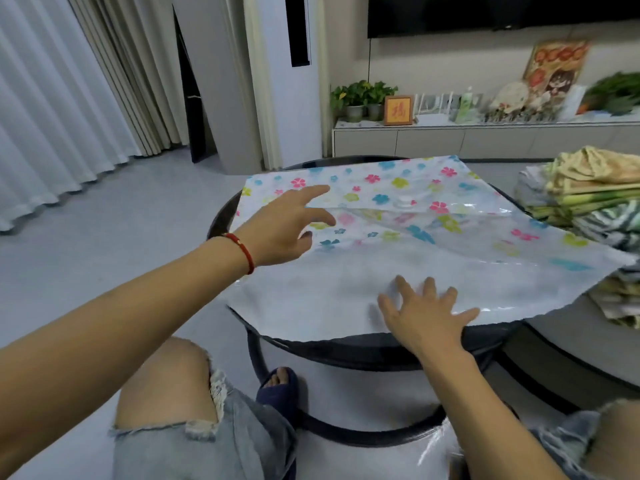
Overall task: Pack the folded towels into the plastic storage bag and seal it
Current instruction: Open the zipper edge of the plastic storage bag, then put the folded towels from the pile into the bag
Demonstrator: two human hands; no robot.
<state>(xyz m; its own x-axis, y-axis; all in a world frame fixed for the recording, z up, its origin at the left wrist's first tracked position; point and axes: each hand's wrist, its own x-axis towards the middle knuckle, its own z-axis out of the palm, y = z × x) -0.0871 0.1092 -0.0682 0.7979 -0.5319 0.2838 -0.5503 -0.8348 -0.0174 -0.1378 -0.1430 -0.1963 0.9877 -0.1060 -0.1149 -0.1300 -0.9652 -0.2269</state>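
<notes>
The right hand [427,311] presses flat on the flowery storage bag [398,237]. The left hand [284,226] hovers open, holding nothing. Smooth the bag flat before adding the folded towels [585,192].

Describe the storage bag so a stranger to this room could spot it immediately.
Start at the round dark table in front of the seated person. The plastic storage bag lies spread flat across its top, with the right hand resting on its near edge. Unlike the stack of folded towels beside it, it is thin, glossy and printed with pink, blue and green flowers.
</notes>
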